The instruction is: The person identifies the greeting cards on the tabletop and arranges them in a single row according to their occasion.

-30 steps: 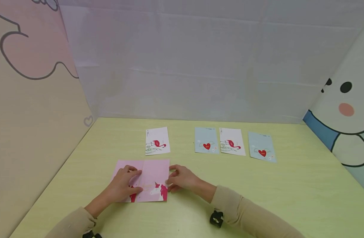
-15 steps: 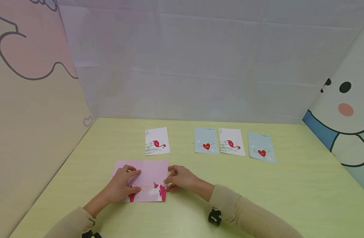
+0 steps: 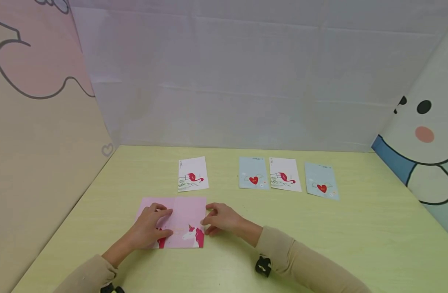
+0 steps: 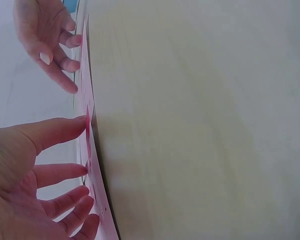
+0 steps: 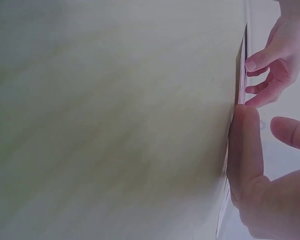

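Note:
Two pink unicorn cards lie edge to edge on the table; the right card [image 3: 192, 217] shows its whole unicorn, while my hand covers much of the left card [image 3: 165, 221]. My left hand [image 3: 147, 228] rests on them with fingers spread, its fingertips pressing down near the seam, as the left wrist view also shows. At the right card's outer edge is my right hand [image 3: 224, 219], its fingertips touching or very close to that edge. In the right wrist view the right hand's fingers [image 5: 251, 145] lie extended along the table, thumb raised apart.
Behind the pink cards lies a white flamingo card [image 3: 193, 174]. Further right are a blue heart card [image 3: 253, 173], another flamingo card [image 3: 285, 175] and another blue heart card [image 3: 322, 181]. A white curtain [image 3: 246, 81] stands at the table's back edge [image 3: 224, 147].
The cards and both hands appear shifted very slightly left, along with the whole view. The hands keep the same pose on the pink cards.

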Demonstrator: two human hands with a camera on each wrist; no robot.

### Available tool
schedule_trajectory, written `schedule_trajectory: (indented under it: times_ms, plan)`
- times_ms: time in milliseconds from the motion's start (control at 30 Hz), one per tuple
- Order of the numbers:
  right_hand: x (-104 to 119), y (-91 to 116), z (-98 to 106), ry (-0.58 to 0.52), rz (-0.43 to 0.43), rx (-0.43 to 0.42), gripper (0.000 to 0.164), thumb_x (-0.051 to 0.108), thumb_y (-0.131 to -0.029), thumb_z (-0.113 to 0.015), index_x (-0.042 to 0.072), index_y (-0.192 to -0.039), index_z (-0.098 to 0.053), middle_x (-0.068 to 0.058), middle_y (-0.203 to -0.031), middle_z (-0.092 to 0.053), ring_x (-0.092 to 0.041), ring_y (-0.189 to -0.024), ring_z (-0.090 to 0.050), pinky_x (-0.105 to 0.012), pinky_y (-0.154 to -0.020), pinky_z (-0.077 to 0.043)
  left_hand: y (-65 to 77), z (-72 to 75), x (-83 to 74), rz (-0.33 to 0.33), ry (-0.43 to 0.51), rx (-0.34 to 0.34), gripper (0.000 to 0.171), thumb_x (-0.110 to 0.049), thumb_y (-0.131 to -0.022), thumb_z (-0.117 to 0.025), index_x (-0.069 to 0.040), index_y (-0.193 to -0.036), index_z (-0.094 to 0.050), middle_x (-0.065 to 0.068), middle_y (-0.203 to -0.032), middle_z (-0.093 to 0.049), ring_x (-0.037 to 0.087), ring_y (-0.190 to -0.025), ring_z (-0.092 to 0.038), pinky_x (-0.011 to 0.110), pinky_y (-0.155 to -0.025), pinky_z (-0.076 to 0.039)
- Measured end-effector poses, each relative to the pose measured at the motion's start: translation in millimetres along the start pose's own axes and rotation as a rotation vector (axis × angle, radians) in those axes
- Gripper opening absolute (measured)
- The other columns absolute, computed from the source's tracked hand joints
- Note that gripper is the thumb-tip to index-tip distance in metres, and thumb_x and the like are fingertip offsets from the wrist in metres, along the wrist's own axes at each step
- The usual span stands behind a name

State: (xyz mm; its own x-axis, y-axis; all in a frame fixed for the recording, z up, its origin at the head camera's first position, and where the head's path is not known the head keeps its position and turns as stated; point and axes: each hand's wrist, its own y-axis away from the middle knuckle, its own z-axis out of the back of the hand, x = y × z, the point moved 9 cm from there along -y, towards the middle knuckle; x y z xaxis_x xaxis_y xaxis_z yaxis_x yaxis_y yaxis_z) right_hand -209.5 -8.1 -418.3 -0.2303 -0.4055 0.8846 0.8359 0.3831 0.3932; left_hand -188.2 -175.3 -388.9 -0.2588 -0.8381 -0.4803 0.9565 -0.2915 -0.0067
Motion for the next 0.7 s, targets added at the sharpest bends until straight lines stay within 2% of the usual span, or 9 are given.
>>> schedule_trajectory:
  times_ms: [200,367,467,567,667,700]
  plan:
    - [9.7,-0.6,9.0,0.015,0.037,-0.029,0.052,0.013,-0.08,-0.065,0.001,-0.125,-0.043,-0.008,-0.088,-0.052,-0.02,-0.064,-0.06,-0.029,-0.059,-0.051,-0.7,1.5,-1.5,-0.013,0.006,-0.037,0.054,-0.019,-0.071,-0.074,0.001,-0.117,-0.055,0.013,-0.114,-0.044,0.027,-0.1,-0.038,0.04,-0.079,-0.038]
    - [27.0,-0.3,22.6,-0.115,0.144,0.001,0.049,0.011,-0.083,-0.061,-0.002,-0.126,-0.039,-0.012,-0.096,-0.05,-0.024,-0.075,-0.061,-0.032,-0.066,-0.051,-2.3,12.5,-10.2,-0.056,0.036,-0.134,0.048,-0.018,-0.073,-0.072,-0.001,-0.116,-0.056,0.015,-0.116,-0.044,0.03,-0.103,-0.039,0.046,-0.082,-0.038]
    - [35.7,-0.8,33.1,-0.203,0.202,0.007,0.048,0.01,-0.086,-0.058,-0.004,-0.127,-0.038,-0.014,-0.099,-0.049,-0.028,-0.084,-0.06,-0.034,-0.07,-0.05,-6.6,21.6,-14.9,-0.079,0.106,-0.2,0.041,-0.014,-0.076,-0.069,0.0,-0.113,-0.057,0.018,-0.114,-0.046,0.034,-0.105,-0.04,0.049,-0.084,-0.038]
    - [40.6,-4.6,45.9,-0.267,0.232,-0.026,0.045,0.01,-0.087,-0.055,-0.002,-0.127,-0.039,-0.018,-0.103,-0.049,-0.028,-0.089,-0.059,-0.034,-0.073,-0.049,-14.0,27.7,-12.5,-0.036,0.224,-0.224,0.037,-0.015,-0.08,-0.065,-0.001,-0.113,-0.056,0.018,-0.116,-0.045,0.035,-0.108,-0.04,0.05,-0.085,-0.037]
    - [42.6,-10.1,58.8,-0.327,0.242,-0.074,0.043,0.009,-0.087,-0.054,0.0,-0.126,-0.04,-0.021,-0.11,-0.049,-0.027,-0.093,-0.057,-0.033,-0.076,-0.048,-24.4,28.0,-1.8,0.075,0.389,-0.203,0.039,-0.023,-0.085,-0.06,-0.005,-0.119,-0.053,0.015,-0.123,-0.041,0.033,-0.114,-0.036,0.05,-0.088,-0.034]
    - [42.1,-12.6,63.0,-0.348,0.237,-0.091,0.042,0.01,-0.087,-0.054,0.001,-0.126,-0.04,-0.02,-0.112,-0.049,-0.027,-0.094,-0.057,-0.033,-0.077,-0.047,-29.8,25.0,6.8,0.11,0.434,-0.203,0.04,-0.027,-0.086,-0.057,-0.008,-0.121,-0.051,0.014,-0.125,-0.04,0.032,-0.114,-0.035,0.049,-0.088,-0.035]
